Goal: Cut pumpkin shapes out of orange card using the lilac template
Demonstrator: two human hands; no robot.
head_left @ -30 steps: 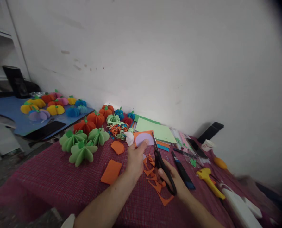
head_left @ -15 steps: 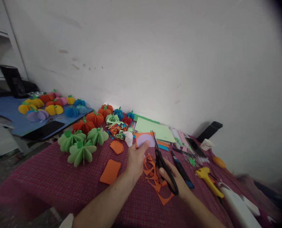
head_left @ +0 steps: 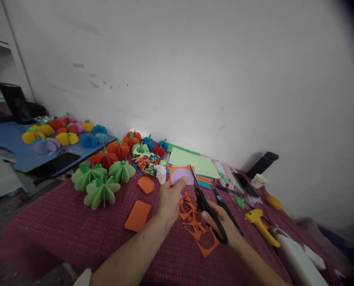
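My left hand (head_left: 170, 201) pinches an orange paper square with a lilac circle on it (head_left: 181, 175), held up over a maroon cloth table (head_left: 75, 226). My right hand (head_left: 221, 223) grips black scissors (head_left: 205, 206), whose blades point up at the right edge of that orange piece. Orange paper offcuts (head_left: 199, 230) lie under and between both hands. An orange rectangle (head_left: 138, 215) and an orange circle (head_left: 146, 184) rest on the cloth to the left of my left hand.
Green paper pumpkins (head_left: 101, 180) sit at left, orange ones (head_left: 113, 153) behind them, several more on a blue table (head_left: 12, 149) with a black phone (head_left: 50, 164). Green sheets (head_left: 194, 162), a blue-black cutter (head_left: 226, 210), a yellow glue gun (head_left: 262, 226) and a paper cup (head_left: 258, 181) lie right.
The view has drifted slightly. The scissors have shifted a little along the orange paper's edge; my left hand still holds the paper in the same place.
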